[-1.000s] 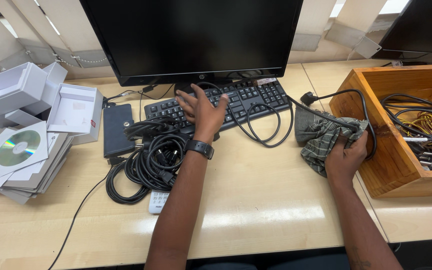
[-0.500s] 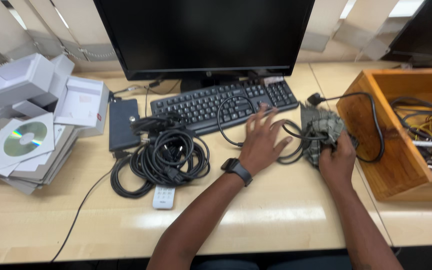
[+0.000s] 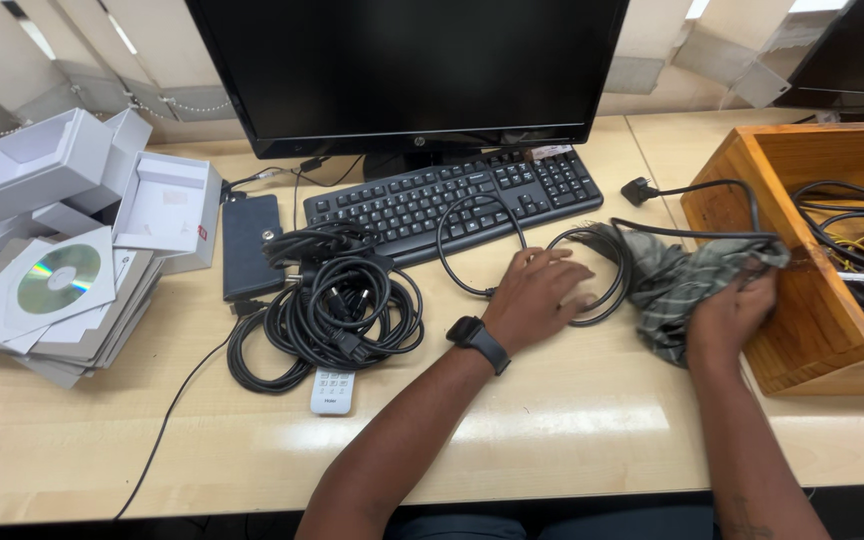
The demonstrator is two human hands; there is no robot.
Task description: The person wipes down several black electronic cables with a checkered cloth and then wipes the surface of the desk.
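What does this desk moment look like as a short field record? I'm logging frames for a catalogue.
left hand: left hand rests on the loose black looped cable, fingers spread
right hand: right hand grips the crumpled grey-green checked cloth
cable path: runs from the keyboard across the cloth towards the crate
behind: black computer keyboard, black monitor
left side: coiled bundle of black cables, white remote control, disc in a white paper sleeve
right side: open wooden crate holding cables
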